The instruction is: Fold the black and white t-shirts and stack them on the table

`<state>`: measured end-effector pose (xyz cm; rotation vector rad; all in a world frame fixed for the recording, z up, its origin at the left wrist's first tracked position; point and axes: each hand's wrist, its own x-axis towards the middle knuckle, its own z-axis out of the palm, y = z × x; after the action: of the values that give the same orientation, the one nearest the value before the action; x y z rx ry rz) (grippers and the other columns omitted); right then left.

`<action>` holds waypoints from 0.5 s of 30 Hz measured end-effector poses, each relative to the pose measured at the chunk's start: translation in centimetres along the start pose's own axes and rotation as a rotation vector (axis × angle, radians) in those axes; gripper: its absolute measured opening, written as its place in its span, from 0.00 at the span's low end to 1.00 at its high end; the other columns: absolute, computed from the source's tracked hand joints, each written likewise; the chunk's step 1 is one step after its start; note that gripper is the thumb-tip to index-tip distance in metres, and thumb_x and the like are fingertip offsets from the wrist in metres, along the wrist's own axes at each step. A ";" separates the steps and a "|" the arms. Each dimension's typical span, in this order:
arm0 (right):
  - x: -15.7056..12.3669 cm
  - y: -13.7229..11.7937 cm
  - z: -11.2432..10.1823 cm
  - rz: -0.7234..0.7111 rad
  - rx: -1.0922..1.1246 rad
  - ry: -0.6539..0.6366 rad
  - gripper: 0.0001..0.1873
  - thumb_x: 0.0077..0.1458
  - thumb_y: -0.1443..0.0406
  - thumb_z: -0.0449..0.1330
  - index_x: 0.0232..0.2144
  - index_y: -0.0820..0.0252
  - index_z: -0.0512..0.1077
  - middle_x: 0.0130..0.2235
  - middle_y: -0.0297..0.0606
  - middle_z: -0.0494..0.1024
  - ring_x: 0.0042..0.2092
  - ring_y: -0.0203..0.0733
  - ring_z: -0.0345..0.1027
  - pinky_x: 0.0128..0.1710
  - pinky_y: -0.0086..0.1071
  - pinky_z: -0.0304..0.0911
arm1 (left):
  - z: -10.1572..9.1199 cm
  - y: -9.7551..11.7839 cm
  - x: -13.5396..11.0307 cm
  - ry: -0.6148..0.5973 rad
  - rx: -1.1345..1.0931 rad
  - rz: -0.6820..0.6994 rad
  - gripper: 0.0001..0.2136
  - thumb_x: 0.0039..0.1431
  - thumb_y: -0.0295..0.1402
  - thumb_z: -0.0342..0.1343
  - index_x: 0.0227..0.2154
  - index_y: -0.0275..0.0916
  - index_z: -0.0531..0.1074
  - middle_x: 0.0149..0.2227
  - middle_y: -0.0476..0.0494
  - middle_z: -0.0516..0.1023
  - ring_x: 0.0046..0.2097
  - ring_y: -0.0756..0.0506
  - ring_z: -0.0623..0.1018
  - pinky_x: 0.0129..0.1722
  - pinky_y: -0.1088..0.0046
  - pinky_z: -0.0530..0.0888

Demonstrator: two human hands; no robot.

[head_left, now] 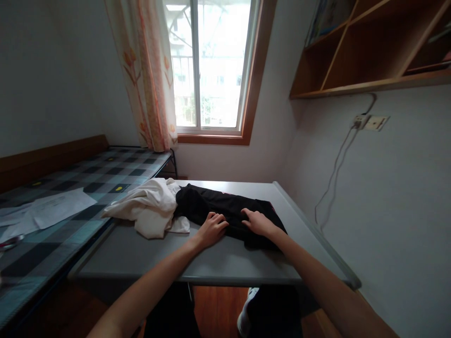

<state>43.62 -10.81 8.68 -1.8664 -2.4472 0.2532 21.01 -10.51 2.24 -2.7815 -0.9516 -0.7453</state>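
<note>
A black garment lies in a long, loosely folded bundle across the grey table, with small pinkish-red bits along its far edge. At its near edge my left hand curls its fingers over the cloth. My right hand rests on the garment further right, thumb and fingers bent but apart. Against the garment's left end sits a crumpled white cloth, part of it hanging over the table's left side. What kind of garment the black one is does not show.
The grey table stands between a bed with a checked cover and the right wall. Paper sheets lie on the bed. A wooden shelf hangs at upper right, above a socket with a dangling cord. Behind is a curtained window.
</note>
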 end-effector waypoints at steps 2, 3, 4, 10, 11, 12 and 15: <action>1.0 0.0 0.7 0.071 -0.090 0.015 0.26 0.58 0.59 0.57 0.58 0.59 0.63 0.47 0.51 0.78 0.46 0.53 0.74 0.40 0.35 0.64 | 0.1 -0.1 -0.3 0.028 -0.012 -0.023 0.09 0.63 0.30 0.49 0.41 0.40 0.73 0.40 0.42 0.74 0.43 0.45 0.72 0.49 0.62 0.63; 1.4 -0.1 0.9 0.092 -0.128 0.008 0.26 0.58 0.59 0.57 0.57 0.59 0.63 0.47 0.53 0.78 0.47 0.54 0.74 0.40 0.36 0.64 | 0.1 -0.1 -0.4 0.035 -0.018 -0.023 0.09 0.63 0.30 0.49 0.40 0.40 0.74 0.40 0.42 0.74 0.42 0.44 0.72 0.48 0.62 0.63; 1.9 -0.3 1.1 0.100 -0.159 0.004 0.24 0.58 0.58 0.57 0.56 0.59 0.65 0.46 0.53 0.78 0.47 0.54 0.74 0.40 0.37 0.64 | 0.1 -0.2 -0.4 0.037 -0.022 -0.021 0.09 0.62 0.30 0.50 0.40 0.40 0.74 0.40 0.42 0.74 0.42 0.44 0.72 0.48 0.62 0.63; 4.9 -1.2 1.7 -0.015 -0.188 0.123 0.10 0.58 0.65 0.54 0.35 0.62 0.75 0.43 0.51 0.77 0.44 0.51 0.73 0.43 0.38 0.63 | -0.4 0.0 -0.7 -0.025 -0.039 -0.026 0.08 0.58 0.31 0.54 0.40 0.40 0.73 0.39 0.43 0.74 0.43 0.43 0.71 0.46 0.63 0.63; 5.5 -1.0 1.5 -0.017 -0.115 0.158 0.10 0.56 0.66 0.54 0.32 0.63 0.75 0.42 0.50 0.78 0.44 0.51 0.73 0.44 0.39 0.62 | -0.5 0.1 -0.8 -0.041 -0.042 -0.024 0.09 0.58 0.31 0.54 0.42 0.40 0.73 0.40 0.42 0.74 0.43 0.43 0.71 0.47 0.64 0.63; 6.2 -0.6 1.2 0.000 -0.006 0.193 0.09 0.54 0.67 0.55 0.28 0.64 0.74 0.40 0.49 0.78 0.43 0.51 0.73 0.44 0.39 0.62 | -0.6 0.2 -0.9 -0.057 -0.045 -0.021 0.10 0.58 0.30 0.54 0.43 0.40 0.72 0.41 0.43 0.73 0.44 0.43 0.71 0.47 0.64 0.63; 7.8 2.0 -1.0 0.114 0.326 0.276 0.11 0.54 0.64 0.52 0.24 0.63 0.70 0.30 0.42 0.76 0.37 0.46 0.71 0.38 0.34 0.63 | -1.1 0.1 -1.5 -0.107 -0.056 -0.023 0.20 0.58 0.28 0.53 0.54 0.40 0.66 0.44 0.42 0.73 0.45 0.43 0.72 0.48 0.64 0.64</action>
<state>43.57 -2.73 8.87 -1.7669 -1.9886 0.3494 19.59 -11.69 2.52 -2.8899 -0.9978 -0.6418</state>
